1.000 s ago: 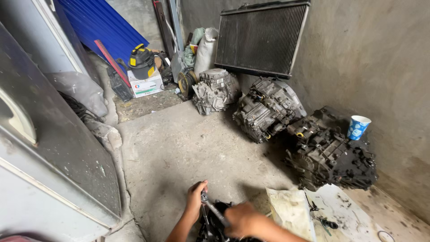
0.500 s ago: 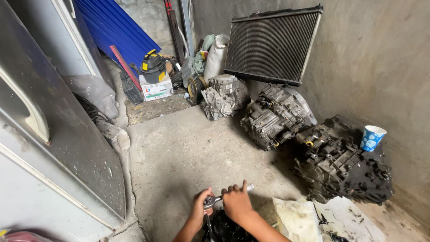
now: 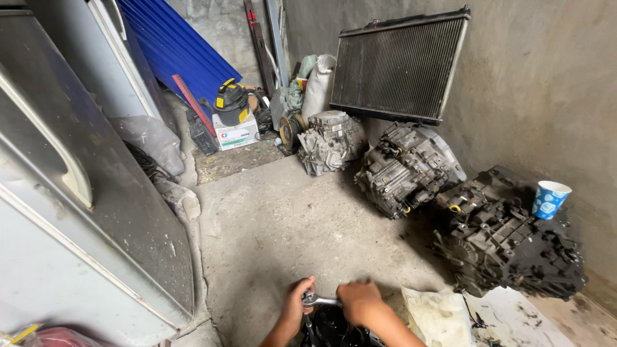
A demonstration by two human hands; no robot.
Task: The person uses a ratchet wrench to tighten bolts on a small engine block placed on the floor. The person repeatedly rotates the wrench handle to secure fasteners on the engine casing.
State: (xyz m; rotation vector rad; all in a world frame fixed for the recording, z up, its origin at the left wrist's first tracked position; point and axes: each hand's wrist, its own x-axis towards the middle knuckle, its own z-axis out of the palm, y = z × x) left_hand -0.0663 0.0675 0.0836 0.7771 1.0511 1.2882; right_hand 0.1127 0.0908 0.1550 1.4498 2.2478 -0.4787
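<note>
Fingers of the left hand [image 3: 297, 302] are curled around the ring end of a shiny steel wrench [image 3: 316, 300]. The right hand [image 3: 360, 302] is closed over its shaft. The wrench is held level above a black greasy metal part [image 3: 334, 324] on the concrete floor [image 3: 283, 225], beside a soiled pale sheet [image 3: 440, 315].

L hand [image 3: 297, 307] fingers curled shut | R hand [image 3: 358, 302] palm down, closed
</note>
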